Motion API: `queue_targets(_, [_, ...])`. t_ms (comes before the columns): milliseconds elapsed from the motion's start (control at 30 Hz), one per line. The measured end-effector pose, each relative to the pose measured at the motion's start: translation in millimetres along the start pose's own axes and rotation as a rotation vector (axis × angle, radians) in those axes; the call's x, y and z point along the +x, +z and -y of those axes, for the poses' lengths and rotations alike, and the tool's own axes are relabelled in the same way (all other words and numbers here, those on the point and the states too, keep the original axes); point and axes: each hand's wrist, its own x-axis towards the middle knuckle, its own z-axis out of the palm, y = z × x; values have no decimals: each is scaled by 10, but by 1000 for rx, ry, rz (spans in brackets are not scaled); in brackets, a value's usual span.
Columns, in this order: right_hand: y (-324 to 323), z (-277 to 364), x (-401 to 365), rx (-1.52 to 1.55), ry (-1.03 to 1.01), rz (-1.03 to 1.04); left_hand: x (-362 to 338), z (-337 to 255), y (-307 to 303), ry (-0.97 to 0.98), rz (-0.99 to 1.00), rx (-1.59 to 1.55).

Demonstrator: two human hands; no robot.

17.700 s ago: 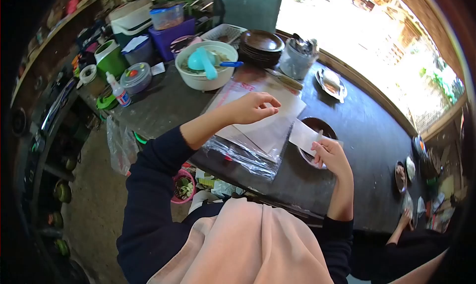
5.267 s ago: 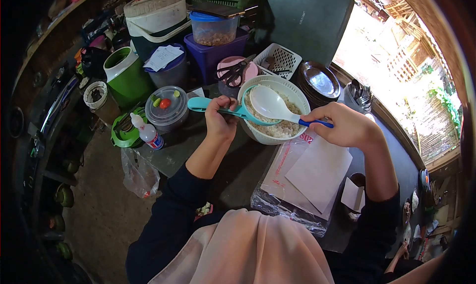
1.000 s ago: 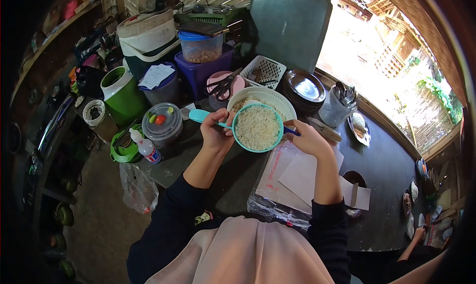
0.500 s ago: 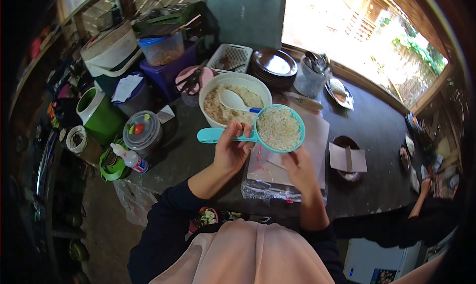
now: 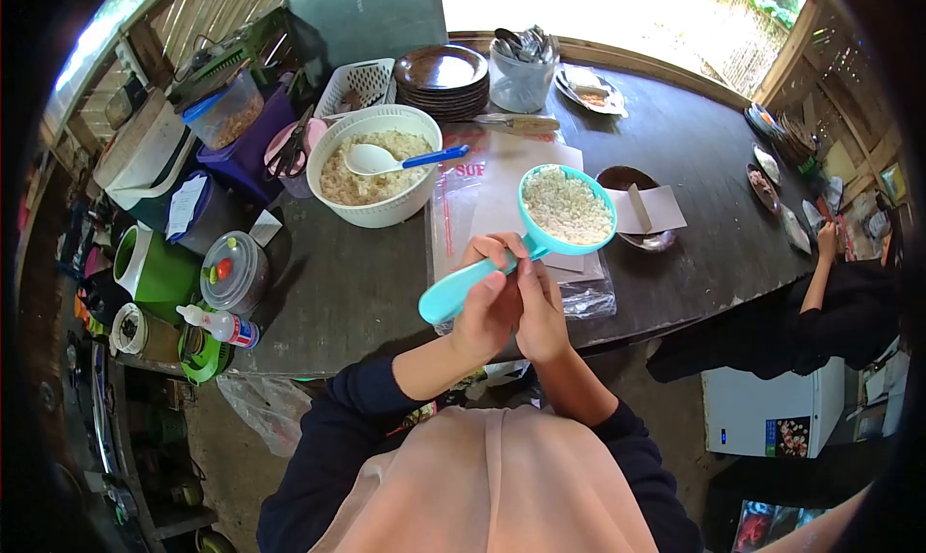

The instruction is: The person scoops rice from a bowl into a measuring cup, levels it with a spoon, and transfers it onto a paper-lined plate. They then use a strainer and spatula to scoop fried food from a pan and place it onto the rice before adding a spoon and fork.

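A turquoise plastic scoop (image 5: 453,292) filled with white rice (image 5: 567,206) is held over the table in front of me. My left hand (image 5: 487,307) wraps round its handle. Close against it, my right hand (image 5: 540,312) has its fingers pressed together at the handle's neck, just below the bowl; part of that grip is hidden. Left of the scoop stands a white tub (image 5: 378,208) of rice, with a white spoon with a blue handle (image 5: 386,159) resting in it. Brown sheets of paper (image 5: 473,201) and clear plastic lie beneath the scoop.
Stacked brown plates (image 5: 444,85), a bucket of spoons (image 5: 521,75) and a knife (image 5: 526,123) are at the back. A brown bowl (image 5: 617,179) with folded paper sits right. Containers and a squeeze bottle (image 5: 227,328) crowd the left. Another person's arm (image 5: 818,278) reaches in far right.
My view has turned to the right. The scoop has tilted, its handle now angled down toward me. My right hand has moved from beneath the bowl to the handle beside my left hand.
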Motion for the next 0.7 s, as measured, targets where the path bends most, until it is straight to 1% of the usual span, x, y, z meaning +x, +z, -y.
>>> queue_targets(33, [-50,22,-28,-63,-22,7,-20,30,48,-22,41,-30])
queue_targets(67, [-109,4,-34,-64,-23,6,-32,53,100,-23,42,-31])
queue_targets(133, [-219,-31,-13,57,-2,-2,-29,84,220,-51,55,-143])
queue_targets(167, [-275,-10,-16,58,-3,4,-34,190,188,-45,56,-140])
queue_targets(233, [-369,83,-28,259,31,-16,-35,465,81,32,60,203])
queue_targets(267, [-426,141,-23,260,26,-15,-26,569,79,33,65,204])
queue_targets(333, [-558,275,-26,270,40,-87,20,724,169,88,90,419])
queue_targets(367, [-634,344,-29,274,49,-125,51,783,199,143,140,534])
queue_targets(400, [-717,412,-32,278,58,-162,75,851,259,140,141,532])
queue_targets(467, [-951,486,-19,281,69,-199,120,986,388,136,207,741])
queue_targets(533, [-1258,511,27,326,36,-174,170,1182,493,141,203,711])
queue_targets(600, [-1609,554,61,321,60,-185,236,1354,609,90,265,702])
queue_targets(667, [-2057,463,148,-52,-221,53,247,1559,662,87,288,725])
queue_targets(700, [-1679,840,-11,323,103,-496,246,1647,713,85,289,737])
